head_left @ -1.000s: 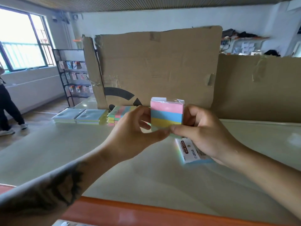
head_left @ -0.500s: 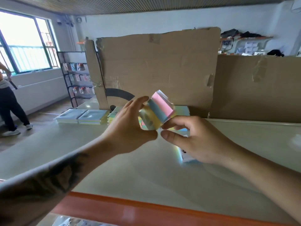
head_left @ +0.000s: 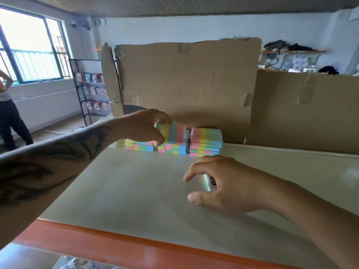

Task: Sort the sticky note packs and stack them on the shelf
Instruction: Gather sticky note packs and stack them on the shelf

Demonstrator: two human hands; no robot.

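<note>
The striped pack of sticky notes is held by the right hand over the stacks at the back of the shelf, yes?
No. In the head view the left hand holds the striped pack over the stacks. The right hand is lower, over another pack on the shelf.

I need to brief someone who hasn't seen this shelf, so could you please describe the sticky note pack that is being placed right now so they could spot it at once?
Find the tall cardboard sheet standing at the back of the shelf; colourful stacks lie at its foot. The sticky note pack sits over the middle stack, pinched by the left hand. Unlike its flat neighbours, it stands on edge, its stripes vertical.
</note>
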